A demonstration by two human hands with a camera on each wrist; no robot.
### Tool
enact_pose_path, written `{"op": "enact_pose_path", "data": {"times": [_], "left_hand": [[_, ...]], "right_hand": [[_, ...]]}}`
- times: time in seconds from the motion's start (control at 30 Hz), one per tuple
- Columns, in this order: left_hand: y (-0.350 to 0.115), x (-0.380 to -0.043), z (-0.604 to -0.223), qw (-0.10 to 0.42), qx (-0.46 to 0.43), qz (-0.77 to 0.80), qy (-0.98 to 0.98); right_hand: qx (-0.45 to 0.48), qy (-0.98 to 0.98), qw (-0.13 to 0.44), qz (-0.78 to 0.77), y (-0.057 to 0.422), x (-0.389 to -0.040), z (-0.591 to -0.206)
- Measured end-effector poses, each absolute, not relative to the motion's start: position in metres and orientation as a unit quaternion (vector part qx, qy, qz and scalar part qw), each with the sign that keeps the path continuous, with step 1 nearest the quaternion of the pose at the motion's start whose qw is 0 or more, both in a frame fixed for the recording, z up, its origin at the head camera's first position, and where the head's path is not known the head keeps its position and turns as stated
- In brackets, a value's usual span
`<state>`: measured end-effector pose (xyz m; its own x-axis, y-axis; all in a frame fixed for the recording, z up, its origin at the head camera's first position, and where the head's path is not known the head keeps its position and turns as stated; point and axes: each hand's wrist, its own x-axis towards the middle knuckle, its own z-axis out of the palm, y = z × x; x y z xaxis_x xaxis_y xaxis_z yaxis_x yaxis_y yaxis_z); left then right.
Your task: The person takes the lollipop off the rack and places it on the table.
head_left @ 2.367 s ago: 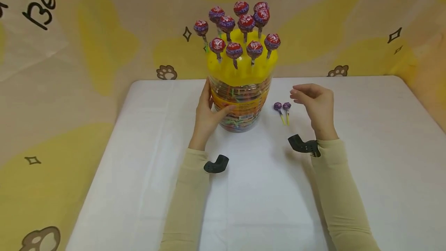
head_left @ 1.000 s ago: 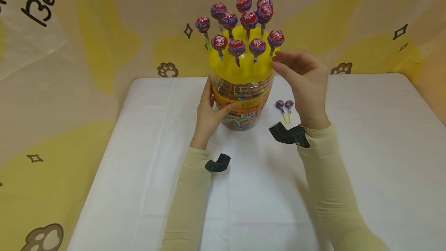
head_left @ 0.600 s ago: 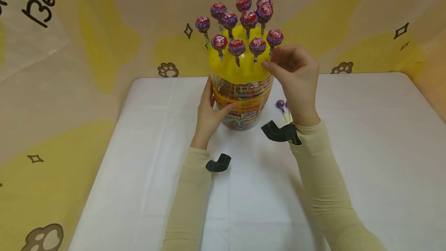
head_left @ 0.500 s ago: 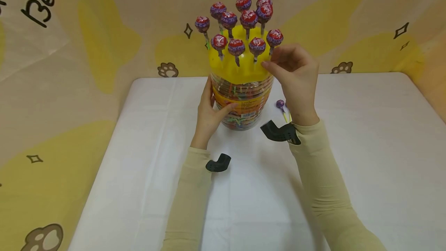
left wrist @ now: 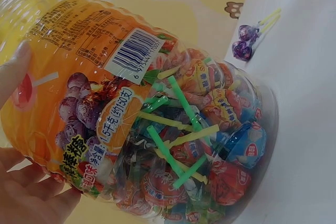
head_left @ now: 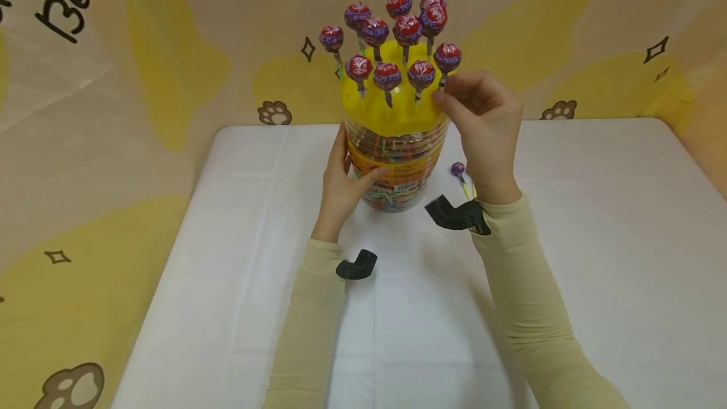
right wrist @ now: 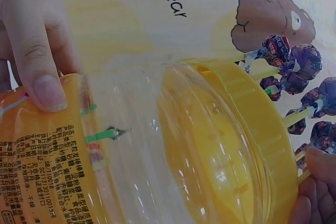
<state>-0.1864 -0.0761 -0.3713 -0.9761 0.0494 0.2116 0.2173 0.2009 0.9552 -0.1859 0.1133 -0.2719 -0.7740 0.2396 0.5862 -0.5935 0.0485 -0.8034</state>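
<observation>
A clear plastic candy jar (head_left: 397, 172) with an orange label and a yellow lid (head_left: 392, 118) stands on the table; wrapped lollipops fill its lower part. Several red-and-purple lollipops (head_left: 387, 76) stick up from the lid. My left hand (head_left: 339, 191) holds the jar's left side, thumb across the front, as the left wrist view shows with the label (left wrist: 100, 103). At the lid's right front, my right hand (head_left: 488, 131) pinches the stick of a lollipop (head_left: 447, 57) standing there. In the right wrist view, the right fingertips (right wrist: 321, 163) are close against the lid's edge.
Two purple lollipops with yellow sticks lie right of the jar; one lollipop (head_left: 457, 169) shows, the other mostly behind my right wrist. A white cloth covers the table (head_left: 227, 257). A patterned yellow-beige backdrop (head_left: 182, 68) rises behind it.
My right hand has moved left from above the loose lollipops to the lid's right edge and pinched a lollipop stick. That lollipop has risen slightly. The left hand keeps its hold.
</observation>
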Motion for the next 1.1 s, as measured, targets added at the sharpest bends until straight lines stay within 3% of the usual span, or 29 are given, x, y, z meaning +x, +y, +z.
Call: {"op": "enact_pose_path", "data": {"times": [1.1], "left_hand": [[-0.076, -0.186, -0.370, 0.063, -0.079, -0.622, -0.776]], "right_hand": [[0.132, -0.596, 0.247, 0.753, 0.122, -0.178, -0.258]]}}
